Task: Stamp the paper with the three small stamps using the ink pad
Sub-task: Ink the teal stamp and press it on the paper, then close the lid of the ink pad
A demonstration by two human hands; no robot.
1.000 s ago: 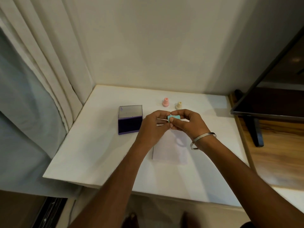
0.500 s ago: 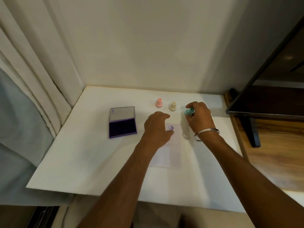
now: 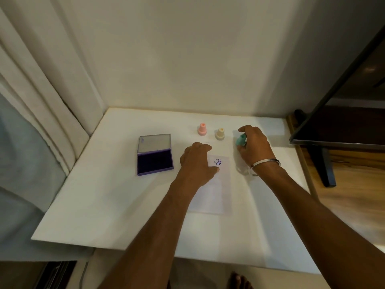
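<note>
Head view: right hand (image 3: 253,146) grips teal stamp (image 3: 241,139) at 1 o'clock of paper (image 3: 216,190), setting it beside cream stamp (image 3: 220,133). Left hand (image 3: 196,163), fingers relaxed, presses paper. One purple mark (image 3: 217,162) done; next likely cream stamp to ink pad (image 3: 154,161) at 9 o'clock.

Home room, curtain (image 3: 31,101), television (image 3: 343,113), wooden stand (image 3: 354,195)

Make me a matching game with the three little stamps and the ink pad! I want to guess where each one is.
Things:
1. pink stamp
2. cream stamp
3. green stamp
4. ink pad

Places:
A. held in the right hand
B. lying open, left of the paper
C. standing alone, furthest left of the stamps
D. standing between the other two stamps

Pairs: 1-C, 2-D, 3-A, 4-B
</note>
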